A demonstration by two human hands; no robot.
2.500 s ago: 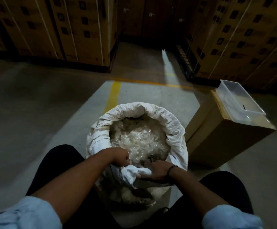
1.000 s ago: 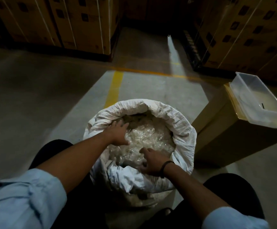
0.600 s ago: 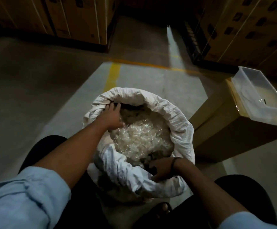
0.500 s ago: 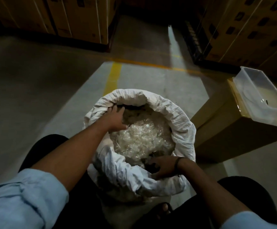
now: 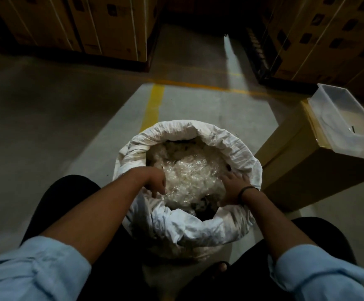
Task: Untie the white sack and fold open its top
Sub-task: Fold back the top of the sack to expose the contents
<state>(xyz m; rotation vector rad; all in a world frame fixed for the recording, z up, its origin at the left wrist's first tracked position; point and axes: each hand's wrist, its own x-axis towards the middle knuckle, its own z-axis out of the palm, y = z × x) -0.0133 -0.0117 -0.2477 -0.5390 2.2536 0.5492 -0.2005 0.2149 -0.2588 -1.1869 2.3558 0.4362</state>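
Observation:
The white sack [image 5: 224, 144] stands open on the floor between my knees, its top rolled outward into a thick cuff all round. Crumpled clear plastic pieces [image 5: 189, 174] fill it to near the rim. My left hand [image 5: 155, 181] hangs inside the left edge, fingers curled loosely downward over the plastic, holding nothing I can make out. My right hand [image 5: 233, 187] lies flat with fingers spread against the inner right side of the sack, a dark band on its wrist.
A cardboard box [image 5: 302, 170] stands right of the sack with a clear plastic tub [image 5: 341, 120] on top. Stacked strapped cartons [image 5: 94, 25] line the back left and back right [image 5: 328, 35]. A yellow line [image 5: 152, 105] marks the concrete floor.
My left hand has come back from the sack's far left rim to the near left edge. My right hand has left the near cuff and moved up to the right inner side.

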